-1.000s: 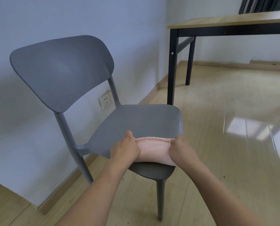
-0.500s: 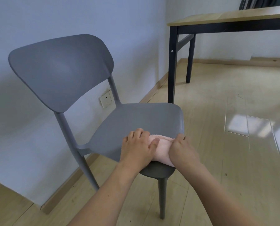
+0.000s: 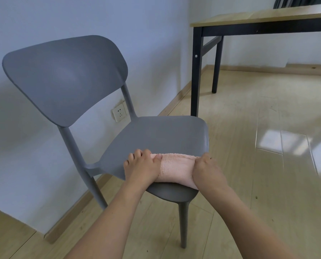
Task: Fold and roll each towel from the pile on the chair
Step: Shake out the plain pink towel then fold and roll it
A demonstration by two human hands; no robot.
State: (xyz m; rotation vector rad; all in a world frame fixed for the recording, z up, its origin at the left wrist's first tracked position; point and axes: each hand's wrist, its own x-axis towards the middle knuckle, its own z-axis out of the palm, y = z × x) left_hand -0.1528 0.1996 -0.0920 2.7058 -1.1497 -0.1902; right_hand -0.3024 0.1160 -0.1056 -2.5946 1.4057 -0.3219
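Observation:
A pink towel [image 3: 175, 168], rolled into a thick bundle, lies across the front edge of the grey chair [image 3: 156, 135] seat. My left hand [image 3: 141, 168] covers the roll's left end, fingers curled over it and thumb laid on top. My right hand [image 3: 207, 170] grips the right end, fingers wrapped over the far side. No other towel shows on the seat.
The chair stands beside a pale blue wall with a white socket [image 3: 119, 112]. A wooden table with black legs [image 3: 197, 71] is behind it at the right. Light wood floor [image 3: 258, 165] spreads to the right.
My left hand slid from the middle of the roll back to its left end, uncovering more pink towel. The right hand stayed at the right end.

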